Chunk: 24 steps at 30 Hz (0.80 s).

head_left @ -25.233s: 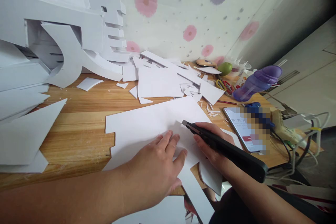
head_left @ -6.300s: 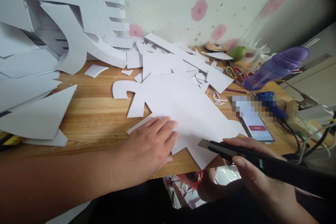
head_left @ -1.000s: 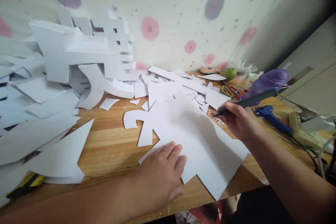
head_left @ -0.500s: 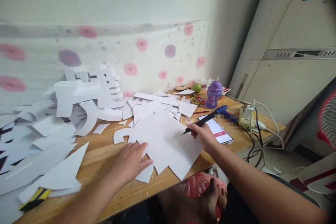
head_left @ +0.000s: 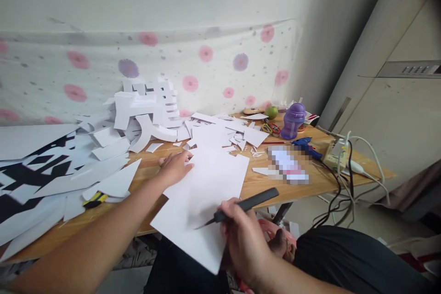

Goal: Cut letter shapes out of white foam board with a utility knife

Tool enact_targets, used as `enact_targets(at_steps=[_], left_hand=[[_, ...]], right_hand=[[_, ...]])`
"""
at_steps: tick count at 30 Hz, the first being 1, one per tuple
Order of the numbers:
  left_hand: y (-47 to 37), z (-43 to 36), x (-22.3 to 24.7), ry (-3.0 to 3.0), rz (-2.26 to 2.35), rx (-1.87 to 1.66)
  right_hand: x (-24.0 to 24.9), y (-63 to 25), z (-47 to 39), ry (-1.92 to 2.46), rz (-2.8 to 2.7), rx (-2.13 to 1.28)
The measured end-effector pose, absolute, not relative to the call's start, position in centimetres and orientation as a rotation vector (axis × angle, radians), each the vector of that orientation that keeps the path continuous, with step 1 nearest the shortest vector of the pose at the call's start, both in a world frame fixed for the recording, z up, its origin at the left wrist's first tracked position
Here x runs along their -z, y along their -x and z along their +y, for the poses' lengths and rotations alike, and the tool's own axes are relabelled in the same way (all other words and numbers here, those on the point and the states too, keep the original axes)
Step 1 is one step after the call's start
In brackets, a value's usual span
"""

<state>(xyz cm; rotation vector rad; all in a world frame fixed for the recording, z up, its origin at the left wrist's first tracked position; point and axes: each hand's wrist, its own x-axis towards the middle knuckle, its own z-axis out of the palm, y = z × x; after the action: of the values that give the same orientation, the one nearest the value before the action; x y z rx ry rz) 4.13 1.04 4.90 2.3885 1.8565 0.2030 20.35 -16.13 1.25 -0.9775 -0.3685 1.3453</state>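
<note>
A large white sheet (head_left: 210,183) with cut edges lies on the wooden table (head_left: 144,154), its near corner sticking out past the front edge. My left hand (head_left: 175,166) rests at the sheet's left edge, fingers apart. In my right hand (head_left: 243,234) is a black craft knife (head_left: 257,198), gripped like a pen over the near part of the sheet. Its thin tip points down and left, close to the paper; whether it touches cannot be made out.
White paper structures (head_left: 144,101) and cut pieces fill the left and back. Further right are scissors (head_left: 270,128), a purple bottle (head_left: 292,121), a green fruit (head_left: 271,112), a blurred phone (head_left: 288,165), a blue tool (head_left: 308,147) and cables (head_left: 351,179). A yellow-black object (head_left: 95,199) lies left.
The sheet has turned, and its near corner now reaches past the table edge. My right hand has come nearer with the knife. My left hand has shifted up along the sheet. The view has swung left.
</note>
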Motion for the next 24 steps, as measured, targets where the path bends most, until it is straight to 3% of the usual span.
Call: enact_targets(at_steps=[8, 15, 21, 24], left_hand=[[-4.0, 4.8, -4.6, -2.544, 1.437, -0.128], [-5.1, 7.9, -3.6, -2.583, 1.207, -0.036], [-5.1, 9.1, -2.7, -2.652, 1.086, -0.060], [-3.9, 8.2, -2.4, -2.736, 1.012, -0.148]], right_hand=[[0.0, -15.7, -16.1, 0.762, -0.479, -1.774], [0.3, -12.5, -14.4, 0.738, -0.469, -1.858], [-0.5, -19.8, -14.2, 0.999, -0.854, -1.891], [-2.0, -25.5, -13.6, 1.268, -0.869, -1.580]])
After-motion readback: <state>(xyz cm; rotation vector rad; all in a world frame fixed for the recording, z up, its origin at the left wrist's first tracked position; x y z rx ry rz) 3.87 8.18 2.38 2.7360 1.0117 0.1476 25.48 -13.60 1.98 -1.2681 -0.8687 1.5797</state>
